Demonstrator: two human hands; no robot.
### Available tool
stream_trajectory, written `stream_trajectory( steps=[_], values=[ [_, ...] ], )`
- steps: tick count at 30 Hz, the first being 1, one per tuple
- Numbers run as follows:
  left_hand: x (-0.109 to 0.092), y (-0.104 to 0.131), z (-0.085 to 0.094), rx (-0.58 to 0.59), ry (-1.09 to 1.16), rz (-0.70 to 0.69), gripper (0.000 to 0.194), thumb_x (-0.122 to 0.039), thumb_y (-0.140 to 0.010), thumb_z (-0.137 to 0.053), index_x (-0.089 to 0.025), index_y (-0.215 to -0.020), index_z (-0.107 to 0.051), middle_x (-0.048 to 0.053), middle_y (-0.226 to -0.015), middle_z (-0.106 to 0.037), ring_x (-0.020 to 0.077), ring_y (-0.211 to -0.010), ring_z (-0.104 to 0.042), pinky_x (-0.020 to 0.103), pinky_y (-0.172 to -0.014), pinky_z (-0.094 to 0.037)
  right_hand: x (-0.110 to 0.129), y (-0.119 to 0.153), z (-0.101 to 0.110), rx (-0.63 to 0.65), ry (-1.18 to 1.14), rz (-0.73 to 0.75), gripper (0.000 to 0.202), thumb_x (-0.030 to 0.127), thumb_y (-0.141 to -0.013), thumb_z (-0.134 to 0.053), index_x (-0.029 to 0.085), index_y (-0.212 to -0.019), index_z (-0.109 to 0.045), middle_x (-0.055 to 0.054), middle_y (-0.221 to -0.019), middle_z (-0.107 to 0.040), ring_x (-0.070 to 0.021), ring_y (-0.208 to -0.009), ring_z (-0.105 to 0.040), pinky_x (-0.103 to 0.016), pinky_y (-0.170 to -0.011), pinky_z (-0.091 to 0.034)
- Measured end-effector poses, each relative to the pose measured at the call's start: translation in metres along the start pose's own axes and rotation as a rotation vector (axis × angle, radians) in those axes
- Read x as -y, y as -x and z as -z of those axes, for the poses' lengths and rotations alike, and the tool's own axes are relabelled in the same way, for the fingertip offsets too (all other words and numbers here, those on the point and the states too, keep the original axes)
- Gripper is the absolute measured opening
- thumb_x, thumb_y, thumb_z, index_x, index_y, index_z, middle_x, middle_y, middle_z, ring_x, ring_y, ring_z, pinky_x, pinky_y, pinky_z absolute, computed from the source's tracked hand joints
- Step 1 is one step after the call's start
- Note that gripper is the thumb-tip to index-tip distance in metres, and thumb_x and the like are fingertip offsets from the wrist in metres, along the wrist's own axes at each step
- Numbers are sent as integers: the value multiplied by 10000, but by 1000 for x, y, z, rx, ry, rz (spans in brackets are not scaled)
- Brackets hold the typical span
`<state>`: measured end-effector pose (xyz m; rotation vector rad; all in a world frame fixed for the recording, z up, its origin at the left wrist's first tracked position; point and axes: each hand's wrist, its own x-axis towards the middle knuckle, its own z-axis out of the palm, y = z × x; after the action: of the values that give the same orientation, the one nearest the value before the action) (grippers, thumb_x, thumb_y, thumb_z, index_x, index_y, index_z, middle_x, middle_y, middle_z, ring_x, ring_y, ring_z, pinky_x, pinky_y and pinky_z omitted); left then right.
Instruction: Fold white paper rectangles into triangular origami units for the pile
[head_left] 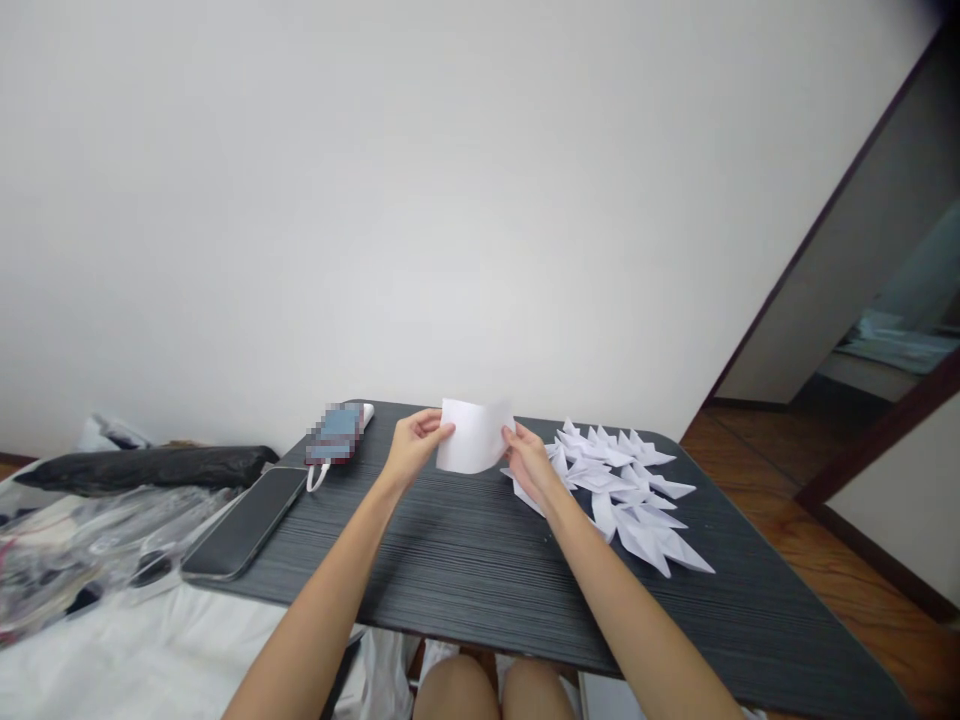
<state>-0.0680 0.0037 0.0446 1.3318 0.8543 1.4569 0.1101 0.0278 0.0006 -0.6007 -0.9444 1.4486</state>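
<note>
A small white sheet of paper (472, 437) is held up above the dark table, slightly curved. My left hand (417, 441) pinches its left edge between thumb and fingers. At the right edge, my right hand (526, 455) grips it the same way. Close beside and behind my right hand lies a pile of folded white paper pieces (630, 490) with pointed ends.
The dark wood-grain table (465, 560) stands against a white wall (480, 200). On its left are a phone with a white cable (335, 433) and a black flat device (244, 525). Plastic-wrapped items (120, 530) lie left of the table. A doorway opens at right.
</note>
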Motion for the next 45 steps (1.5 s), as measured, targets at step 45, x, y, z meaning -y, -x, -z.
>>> stream_trajectory(
  steps=[45],
  values=[
    [32,3,-71,-49,-283,-216,274,-347,-731,-523,-112,-844,-606,68,-798,-638,150,-694,-583,210,-582,-460,47,18,23,39,727,340,146,299,-736,-496,164,-682,-491,1,-617,-521,-107,-572,-502,-213,-510,-376]
  ],
)
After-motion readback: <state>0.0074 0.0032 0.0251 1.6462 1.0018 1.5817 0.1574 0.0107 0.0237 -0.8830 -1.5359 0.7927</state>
